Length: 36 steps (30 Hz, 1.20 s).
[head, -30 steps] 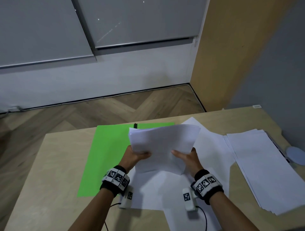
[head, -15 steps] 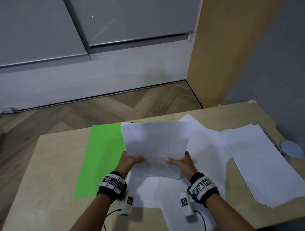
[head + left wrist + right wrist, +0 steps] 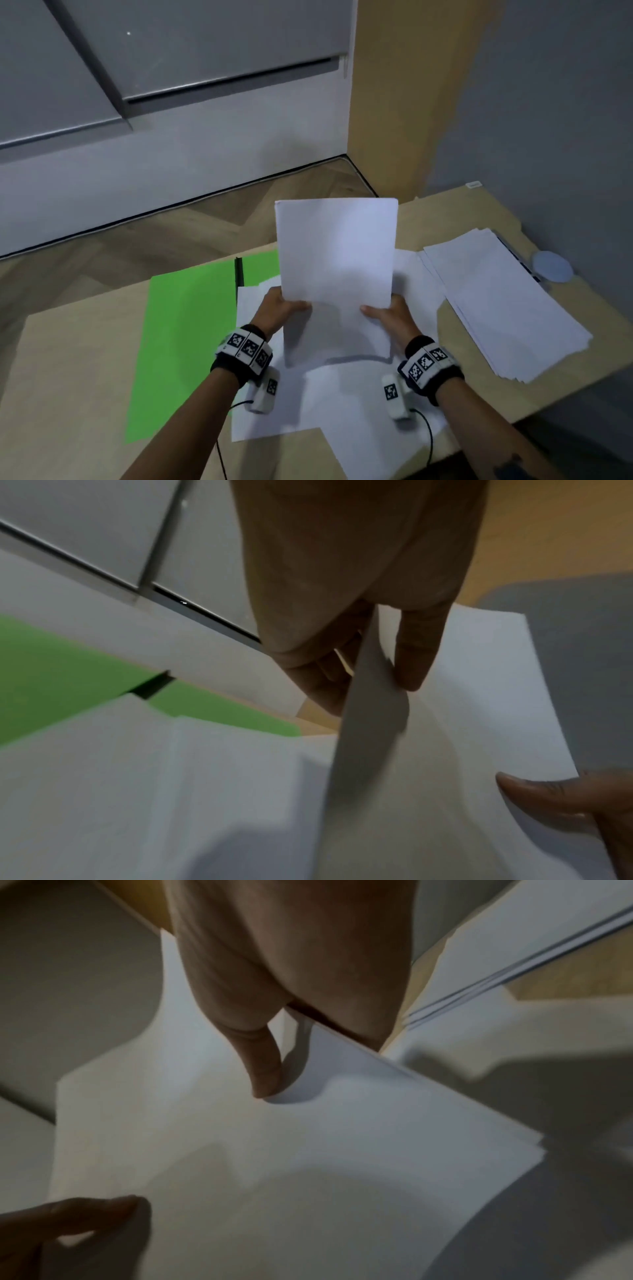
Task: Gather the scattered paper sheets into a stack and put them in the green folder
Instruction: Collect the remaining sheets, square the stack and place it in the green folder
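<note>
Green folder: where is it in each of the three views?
Head: green folder lies open on the desk, left of centre, beside the left hand.
Left wrist: left edge and middle, partly under loose sheets.
Right wrist: not in it.
Shared landmark: the held paper stack, pinched by both hands, shows in all three.

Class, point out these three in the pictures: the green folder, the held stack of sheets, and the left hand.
green folder [image 3: 185, 342], head view, on its bare left flap.
held stack of sheets [image 3: 335, 250], head view, middle of the front sheet.
left hand [image 3: 274, 310], head view, back of the hand.
</note>
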Each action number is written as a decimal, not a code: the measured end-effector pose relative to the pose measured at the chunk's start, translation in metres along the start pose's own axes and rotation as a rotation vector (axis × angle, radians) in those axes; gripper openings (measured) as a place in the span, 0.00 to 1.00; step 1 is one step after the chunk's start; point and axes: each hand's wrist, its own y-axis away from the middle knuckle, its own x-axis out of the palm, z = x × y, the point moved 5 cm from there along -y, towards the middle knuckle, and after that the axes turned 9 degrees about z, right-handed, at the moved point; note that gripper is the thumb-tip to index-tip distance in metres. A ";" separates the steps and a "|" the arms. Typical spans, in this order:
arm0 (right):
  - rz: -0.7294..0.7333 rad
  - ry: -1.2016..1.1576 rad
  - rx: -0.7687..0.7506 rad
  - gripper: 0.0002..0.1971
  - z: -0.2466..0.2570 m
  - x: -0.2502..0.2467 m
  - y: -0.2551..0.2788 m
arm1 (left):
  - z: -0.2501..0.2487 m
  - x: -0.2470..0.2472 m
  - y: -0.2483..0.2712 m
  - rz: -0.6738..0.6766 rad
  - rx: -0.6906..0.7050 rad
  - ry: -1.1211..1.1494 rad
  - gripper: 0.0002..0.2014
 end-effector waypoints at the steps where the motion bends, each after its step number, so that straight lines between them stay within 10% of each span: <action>1: -0.023 -0.007 -0.004 0.12 0.004 -0.011 0.000 | -0.007 0.008 -0.010 0.015 0.003 -0.028 0.24; 13: -0.247 0.064 0.084 0.14 -0.017 -0.174 0.008 | -0.050 0.156 -0.070 0.236 -0.080 -0.090 0.02; 26: -0.654 0.359 0.161 0.28 -0.016 -0.340 0.014 | -0.026 0.321 -0.135 0.266 -0.214 -0.024 0.12; 36: -0.469 0.790 0.244 0.23 -0.020 -0.338 -0.005 | -0.002 0.394 -0.149 0.225 -0.396 0.053 0.10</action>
